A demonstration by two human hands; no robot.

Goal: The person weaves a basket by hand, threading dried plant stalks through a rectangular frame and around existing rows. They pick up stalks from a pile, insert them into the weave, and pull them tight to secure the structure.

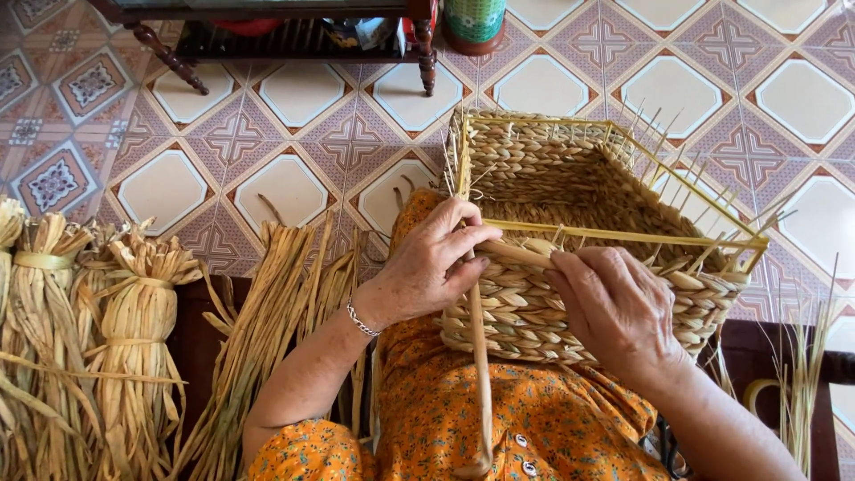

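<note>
A person in an orange flowered top is sitting with one basket (570, 178) resting on the lap, and two hands are working on it. The basket is square, woven from dry straw-coloured strands, and thin yellow sticks are poking up all along its rim. The left hand (434, 265) is curling closed around one long flat strand (482, 356), pinching it right at the near wall of the basket; the strand is hanging down from the fingers over the person's chest. One thin silver bracelet (361, 319) is sitting on the left wrist. The right hand (614, 307) is lying on the same near wall, just beside the left hand, with its fingers bent and pressing on the weave; whether it is gripping a strand cannot be told, because the fingertips are hiding behind the hand. On the left, three tied bundles of dry leaves (134, 330) are standing side by side, and one loose pile of long strands (267, 330) is leaning next to them. The floor (294, 89) is showing tiles with patterns. At the top, one dark wooden shelf (294, 40) is standing on the floor, and one green woven pot (474, 22) is standing just beside it.
</note>
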